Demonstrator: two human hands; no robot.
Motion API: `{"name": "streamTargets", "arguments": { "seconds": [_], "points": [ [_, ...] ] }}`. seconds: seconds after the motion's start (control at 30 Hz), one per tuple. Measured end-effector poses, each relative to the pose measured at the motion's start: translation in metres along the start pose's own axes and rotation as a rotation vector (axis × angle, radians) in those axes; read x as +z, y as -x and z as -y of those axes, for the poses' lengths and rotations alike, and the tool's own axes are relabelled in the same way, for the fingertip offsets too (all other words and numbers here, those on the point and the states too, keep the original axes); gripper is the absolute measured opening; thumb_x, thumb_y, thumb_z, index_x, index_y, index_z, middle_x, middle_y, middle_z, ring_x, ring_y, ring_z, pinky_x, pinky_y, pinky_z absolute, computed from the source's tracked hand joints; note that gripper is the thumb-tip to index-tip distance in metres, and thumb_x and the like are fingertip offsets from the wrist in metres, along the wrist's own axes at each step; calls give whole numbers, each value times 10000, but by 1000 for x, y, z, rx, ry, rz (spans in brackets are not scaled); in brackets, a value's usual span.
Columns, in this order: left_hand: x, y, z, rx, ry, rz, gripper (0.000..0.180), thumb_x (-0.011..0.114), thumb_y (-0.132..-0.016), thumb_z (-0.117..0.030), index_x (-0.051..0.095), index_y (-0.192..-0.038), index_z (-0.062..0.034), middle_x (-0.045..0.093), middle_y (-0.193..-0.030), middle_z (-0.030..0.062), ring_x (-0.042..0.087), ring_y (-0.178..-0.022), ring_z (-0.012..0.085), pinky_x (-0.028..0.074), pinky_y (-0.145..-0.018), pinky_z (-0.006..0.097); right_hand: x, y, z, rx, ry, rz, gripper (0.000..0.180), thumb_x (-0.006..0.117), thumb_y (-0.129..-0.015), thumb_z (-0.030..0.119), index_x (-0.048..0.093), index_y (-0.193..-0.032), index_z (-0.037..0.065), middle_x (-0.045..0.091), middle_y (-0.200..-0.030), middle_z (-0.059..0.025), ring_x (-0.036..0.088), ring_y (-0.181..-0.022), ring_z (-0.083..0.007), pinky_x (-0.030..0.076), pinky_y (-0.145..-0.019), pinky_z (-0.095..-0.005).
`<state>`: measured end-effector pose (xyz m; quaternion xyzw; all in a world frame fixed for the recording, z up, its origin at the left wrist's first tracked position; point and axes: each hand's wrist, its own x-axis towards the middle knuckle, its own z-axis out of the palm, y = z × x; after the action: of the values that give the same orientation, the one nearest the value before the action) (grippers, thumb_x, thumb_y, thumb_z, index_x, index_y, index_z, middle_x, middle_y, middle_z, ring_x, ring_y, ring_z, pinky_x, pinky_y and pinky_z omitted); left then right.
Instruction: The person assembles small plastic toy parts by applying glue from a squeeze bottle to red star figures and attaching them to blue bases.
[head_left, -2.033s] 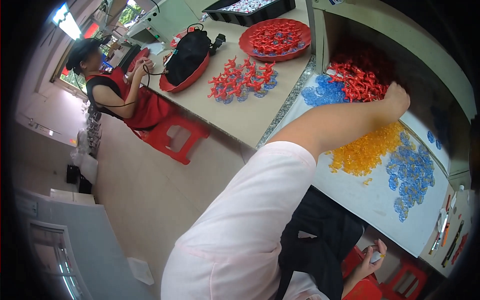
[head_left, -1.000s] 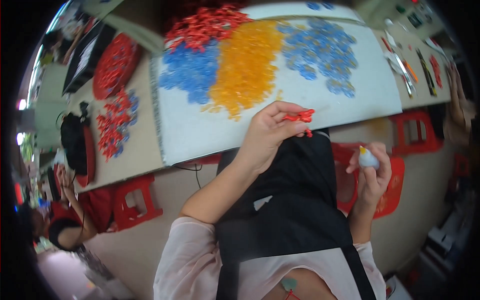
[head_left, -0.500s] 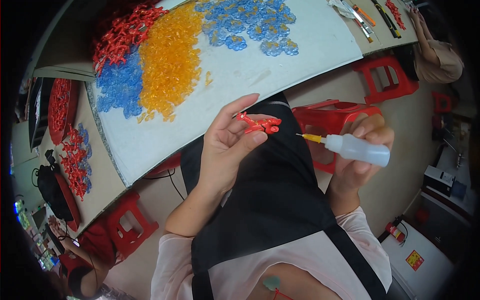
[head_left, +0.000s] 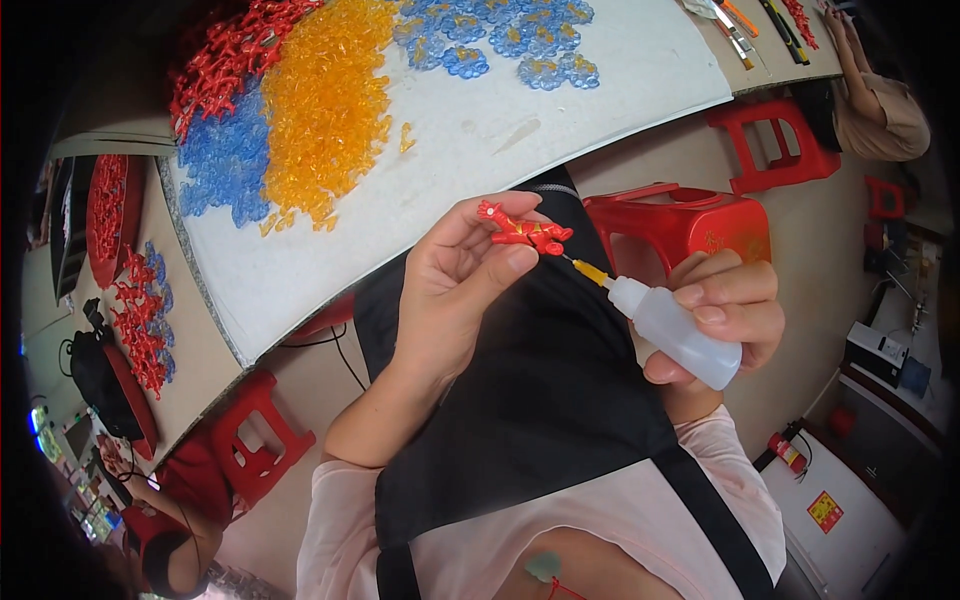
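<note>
My left hand (head_left: 455, 290) pinches a small red figure with yellow marks (head_left: 523, 229) between thumb and fingers, over my black apron. My right hand (head_left: 728, 305) grips a small white squeeze bottle (head_left: 675, 333). Its thin yellow nozzle (head_left: 588, 271) touches the right end of the figure. Both hands are held in front of my chest, below the edge of the white table (head_left: 470, 150).
On the table lie heaps of red (head_left: 230, 55), blue (head_left: 225, 165), yellow (head_left: 320, 105) and more blue (head_left: 500, 30) plastic pieces. Red stools (head_left: 690, 215) stand on the floor. Another person's arm (head_left: 880, 90) is at the top right; a seated person (head_left: 165, 510) is at lower left.
My left hand came back from the piles with a red figure and raised it. My right hand brought the bottle in until the nozzle met the figure.
</note>
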<state>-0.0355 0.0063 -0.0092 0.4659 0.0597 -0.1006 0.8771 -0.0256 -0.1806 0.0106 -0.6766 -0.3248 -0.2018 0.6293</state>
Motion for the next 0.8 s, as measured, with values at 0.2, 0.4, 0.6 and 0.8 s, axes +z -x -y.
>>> {"name": "streamTargets", "arguments": {
  "seconds": [0.2, 0.4, 0.6, 0.8],
  "points": [
    [-1, -1, 1, -9, -13, 2, 361, 566, -774, 1, 466, -1119, 32, 545, -1010, 115, 531, -951, 157, 387, -886, 271, 1, 1, -1, 13, 31, 12, 488, 829, -519, 184, 541, -900, 81, 530, -844, -73, 540, -641, -160, 438, -539, -247],
    [-2, -1, 1, 1, -5, 31, 353, 565, -790, -37, 486, -1130, 13, 557, -1005, 84, 516, -960, 132, 382, -879, 259, 3, 2, -1, 11, 22, -7, 484, 832, -513, 181, 543, -888, 82, 531, -843, -74, 540, -636, -161, 438, -537, -247],
    [-1, -1, 1, 10, -17, 29, 353, 564, -792, -41, 484, -1132, 15, 554, -998, 83, 515, -958, 134, 383, -875, 261, 2, 3, -2, 18, 43, 3, 480, 834, -510, 184, 544, -878, 80, 529, -847, -76, 540, -636, -161, 435, -535, -245],
    [0, 0, 0, 0, -19, 31, 344, 566, -791, -38, 492, -1125, 7, 554, -996, 81, 516, -955, 131, 384, -870, 259, 2, 4, -2, 20, 44, 11, 481, 834, -509, 191, 545, -876, 79, 529, -851, -76, 543, -638, -160, 432, -537, -244]
  ]
}}
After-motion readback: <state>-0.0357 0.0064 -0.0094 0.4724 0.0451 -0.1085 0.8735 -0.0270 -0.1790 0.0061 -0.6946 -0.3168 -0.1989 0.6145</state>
